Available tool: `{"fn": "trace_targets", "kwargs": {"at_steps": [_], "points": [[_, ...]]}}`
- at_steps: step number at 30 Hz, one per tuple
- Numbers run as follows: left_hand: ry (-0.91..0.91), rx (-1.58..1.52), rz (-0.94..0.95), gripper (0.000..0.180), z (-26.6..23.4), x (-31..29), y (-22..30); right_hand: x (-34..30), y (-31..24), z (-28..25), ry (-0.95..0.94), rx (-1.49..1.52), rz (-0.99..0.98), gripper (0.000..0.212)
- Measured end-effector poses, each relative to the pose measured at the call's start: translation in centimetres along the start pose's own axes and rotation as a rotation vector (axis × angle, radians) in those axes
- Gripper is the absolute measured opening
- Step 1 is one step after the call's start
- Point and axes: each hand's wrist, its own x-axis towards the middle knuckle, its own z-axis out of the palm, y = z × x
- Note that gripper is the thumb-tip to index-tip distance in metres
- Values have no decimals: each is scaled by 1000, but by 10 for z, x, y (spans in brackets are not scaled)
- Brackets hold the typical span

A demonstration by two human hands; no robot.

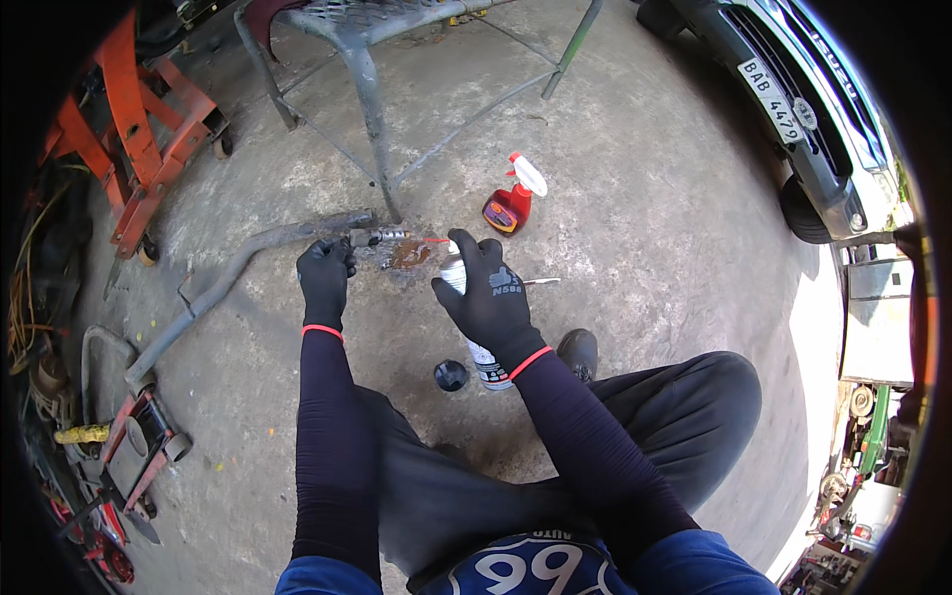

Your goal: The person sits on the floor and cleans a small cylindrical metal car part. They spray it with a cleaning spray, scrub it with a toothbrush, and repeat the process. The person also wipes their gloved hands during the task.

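Observation:
My left hand [325, 280], in a black glove, is closed around one end of a small silvery metal cylindrical part [381, 237], whose exact kind I cannot make out. A white aerosol spray can [491, 369] is gripped by my right hand [490, 302], also gloved, with a finger over its top. From the can's nozzle a thin red straw [434, 240] points left at the metal part. Below them a brown wet patch [412, 255] marks the concrete. A loose black cap [450, 375] lies left of the can's base.
Beyond my right hand stands a red spray bottle [508, 206] with a white trigger head. A thin light-coloured stick [541, 281] lies nearby. Grey bent pipe [233, 266], an orange jack frame [149, 169] and a metal stand [369, 109] surround the left and far side; a vehicle [813, 119] is far right.

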Motion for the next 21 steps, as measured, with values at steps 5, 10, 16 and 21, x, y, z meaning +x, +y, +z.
{"fn": "trace_targets", "kwargs": {"at_steps": [5, 10, 16, 21], "points": [[-43, -120, -8, 15, -1, -1, -5, 1, -1, 0, -27, 94, -103, 69], [-57, -79, 16, 17, -2, 1, -4, 1, -3, -2, 6, 53, -37, 68], [-45, -132, 18, 18, -1, -1, -2, 2, 0, -5, 9, 63, 50, 68], [-60, -86, 67, 17, -3, -2, -2, 3, 2, -3, -16, 100, -121, 68]]}}
